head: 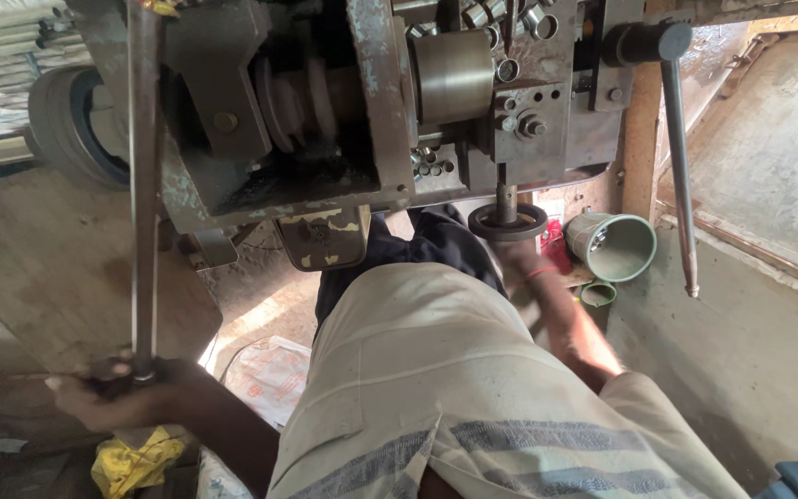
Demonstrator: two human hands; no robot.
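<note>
Your left hand point(108, 393) was closed around the low end of the long grey steel lever point(144, 185); your right hand point(521, 263) reached at the small black handwheel point(508, 222), its grip hidden. The lever, rising to the worn green machine point(371, 102), looked stiff, heavy, best held at its end.

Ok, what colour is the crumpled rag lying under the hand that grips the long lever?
Yellow. The rag shows best in the head view, just below the left hand.
</note>
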